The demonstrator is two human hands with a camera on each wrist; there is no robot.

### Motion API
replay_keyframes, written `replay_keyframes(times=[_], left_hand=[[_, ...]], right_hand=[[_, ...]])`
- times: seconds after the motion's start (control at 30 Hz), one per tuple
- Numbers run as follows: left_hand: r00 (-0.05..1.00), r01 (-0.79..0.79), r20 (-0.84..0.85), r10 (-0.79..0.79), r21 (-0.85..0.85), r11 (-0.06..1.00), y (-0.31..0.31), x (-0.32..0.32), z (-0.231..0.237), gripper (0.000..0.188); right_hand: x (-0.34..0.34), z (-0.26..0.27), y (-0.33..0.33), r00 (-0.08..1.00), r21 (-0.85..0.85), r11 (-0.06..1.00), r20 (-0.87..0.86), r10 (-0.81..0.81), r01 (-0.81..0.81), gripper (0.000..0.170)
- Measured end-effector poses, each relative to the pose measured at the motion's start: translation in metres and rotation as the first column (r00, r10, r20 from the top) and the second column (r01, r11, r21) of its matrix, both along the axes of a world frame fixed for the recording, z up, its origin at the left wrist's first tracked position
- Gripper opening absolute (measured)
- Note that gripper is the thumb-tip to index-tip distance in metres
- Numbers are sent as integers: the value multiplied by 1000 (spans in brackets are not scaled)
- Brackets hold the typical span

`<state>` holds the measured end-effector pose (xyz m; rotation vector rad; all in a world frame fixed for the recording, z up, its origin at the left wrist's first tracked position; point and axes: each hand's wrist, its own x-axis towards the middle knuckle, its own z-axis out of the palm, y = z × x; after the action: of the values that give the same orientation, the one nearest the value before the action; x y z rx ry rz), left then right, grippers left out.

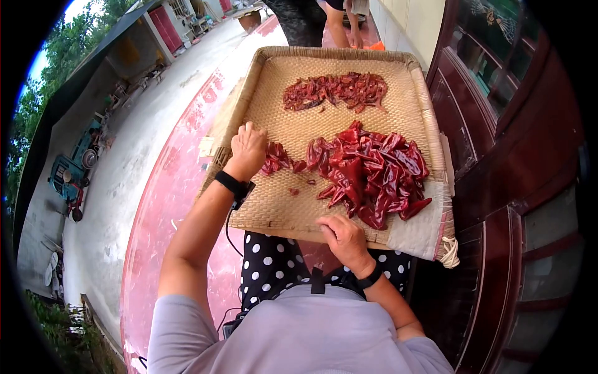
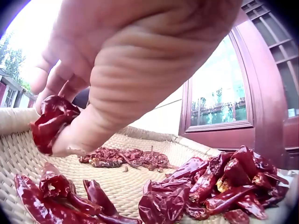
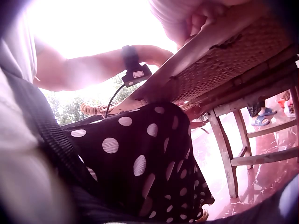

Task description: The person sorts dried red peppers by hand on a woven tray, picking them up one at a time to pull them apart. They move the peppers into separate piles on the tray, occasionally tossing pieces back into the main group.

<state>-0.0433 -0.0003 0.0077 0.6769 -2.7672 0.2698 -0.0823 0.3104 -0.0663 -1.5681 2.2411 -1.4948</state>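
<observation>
In the left wrist view a dark red dried pepper [image 2: 52, 122] is pinched between the thumb and fingers of my left hand [image 2: 126, 70]. The head view has that left hand [image 1: 249, 149] over the left side of the woven tray [image 1: 280, 202], beside a small group of peppers [image 1: 274, 160]. My right hand [image 1: 346, 242] rests on the tray's near edge with bent fingers, below the large pile of peppers [image 1: 374, 174]; whether it grips the rim cannot be told. Shrivelled pepper pieces [image 1: 339, 91] lie in a band at the far side.
A pale cloth [image 1: 418, 230] lies at the tray's near right corner. Wooden legs [image 3: 224, 154] stand under the tray. Dark red doors [image 1: 461, 118] are close on the right. Another person's legs [image 1: 302, 22] show beyond the far edge.
</observation>
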Motion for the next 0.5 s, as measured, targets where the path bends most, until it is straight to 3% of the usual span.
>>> replay_keyframes(times=[0.03,0.13,0.27,0.33,0.37,0.47,0.5], left_hand=[[1000,11,17,-9,-98,995,1,-5,0,24],[984,173,26,-174,51,984,19,-24,-1,28],[909,366,68,-412,348,863,50,-38,-5,56],[921,309,133,-368,329,892,61,-56,-12,65],[938,274,50,-343,496,824,59,-68,-30,71],[946,254,64,-318,461,850,57,-80,-51,68],[960,243,22,-279,425,872,58,-83,-55,57]], right_hand=[[0,1,0,1000,-2,1000,3,-2,2,15],[0,1,-1,1000,-7,1000,0,-6,6,14],[1,1,-1,1000,21,1000,-3,-16,16,12],[1,-1,-1,1000,5,1000,-2,-15,15,12],[1,-1,-1,1000,-2,1000,-1,-16,16,12],[2,1,-1,1000,-38,999,-10,-21,20,16],[1,-1,-1,1000,-37,999,-15,-19,19,16]])
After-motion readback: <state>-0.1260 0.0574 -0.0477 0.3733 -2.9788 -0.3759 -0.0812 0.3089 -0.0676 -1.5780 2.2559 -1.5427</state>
